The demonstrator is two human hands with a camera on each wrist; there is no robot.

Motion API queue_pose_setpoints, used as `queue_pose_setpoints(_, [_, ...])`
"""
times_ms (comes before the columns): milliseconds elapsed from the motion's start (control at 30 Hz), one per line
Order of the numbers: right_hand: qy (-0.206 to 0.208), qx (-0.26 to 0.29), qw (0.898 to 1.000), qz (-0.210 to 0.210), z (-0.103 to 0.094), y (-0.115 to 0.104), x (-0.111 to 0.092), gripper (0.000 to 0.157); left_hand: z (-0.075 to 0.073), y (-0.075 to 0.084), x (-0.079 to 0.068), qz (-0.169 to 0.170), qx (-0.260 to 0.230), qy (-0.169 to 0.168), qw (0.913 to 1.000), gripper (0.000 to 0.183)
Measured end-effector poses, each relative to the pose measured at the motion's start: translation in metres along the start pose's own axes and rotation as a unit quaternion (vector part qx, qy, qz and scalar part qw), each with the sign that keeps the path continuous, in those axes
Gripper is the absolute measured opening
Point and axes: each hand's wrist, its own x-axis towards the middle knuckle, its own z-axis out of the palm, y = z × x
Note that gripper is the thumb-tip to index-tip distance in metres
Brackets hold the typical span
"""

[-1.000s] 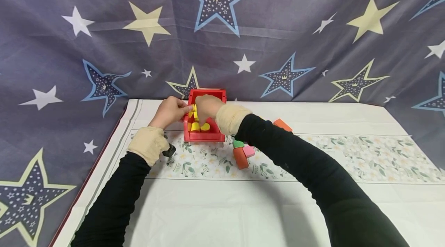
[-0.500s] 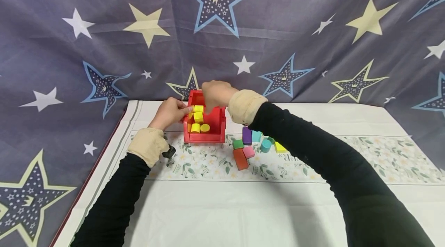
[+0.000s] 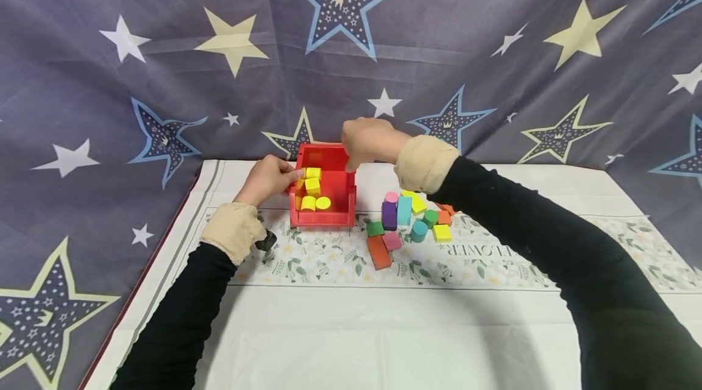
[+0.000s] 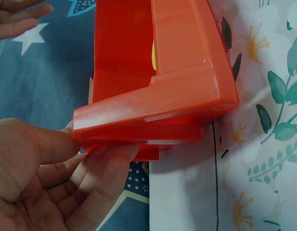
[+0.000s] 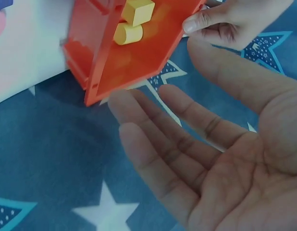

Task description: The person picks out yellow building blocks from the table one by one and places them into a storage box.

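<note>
From the head, a red, rectangular, open-topped plastic box [image 3: 341,192] sits on a white tablecloth with a floral band [image 3: 351,329], just in front of a grey-blue fabric backdrop printed with stars [image 3: 219,103]. The left hand [image 3: 267,179] is at the box's left side, thumb and fingers pinching its wall. The right hand [image 3: 373,139] is by the box's far right corner, its fingers partly hidden from here. Inside the box, toward its left side, lie several yellow blocks, among them a yellow cube [image 3: 312,186] and a yellow cylinder [image 3: 308,203]. To the right of the box, apart from it, is a loose group of coloured blocks: nearest the box's front right corner are a green block [image 3: 375,228], a pink block [image 3: 392,240] and an orange-red rectangular block [image 3: 379,253]; farther right of it come a purple rectangular block [image 3: 389,216], a light-blue rectangular block [image 3: 403,210], a turquoise cylinder [image 3: 418,231], a green cylinder [image 3: 430,217] and a yellow block [image 3: 442,233].

From the left wrist, the left hand's thumb and fingers close on the box's edge from either side. Fingers of the right hand show beyond the box.

From the right wrist, the right hand is spread, palm in view, fingers loosely bent and holding nothing; its fingertips are near the box's rim, though whether they touch cannot be told. The left thumb presses the box's wall.
</note>
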Motion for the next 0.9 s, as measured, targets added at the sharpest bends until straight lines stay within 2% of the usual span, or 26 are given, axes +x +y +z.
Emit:
queue_pose_setpoints(133, [0.009, 0.010, 1.000, -0.005, -0.004, 0.012, -0.007, 0.025, 0.000, -0.001, 0.000, -0.005, -0.005, -0.002, 1.0000, 0.034])
queue_pose_setpoints(333, [0.016, -0.007, 1.000, -0.004, -0.005, 0.031, -0.017, 0.030, 0.001, -0.001, 0.001, 0.000, -0.002, 0.002, 1.0000, 0.034])
queue_pose_setpoints(600, [0.010, -0.005, 1.000, 0.009, 0.002, 0.058, -0.028, 0.034, 0.001, -0.001, 0.001, -0.001, -0.002, -0.003, 1.0000, 0.035])
queue_pose_setpoints(900, [0.013, -0.004, 1.000, -0.005, 0.016, 0.087, -0.046, 0.030, 0.001, -0.001, 0.001, -0.002, -0.008, -0.003, 1.0000, 0.035])
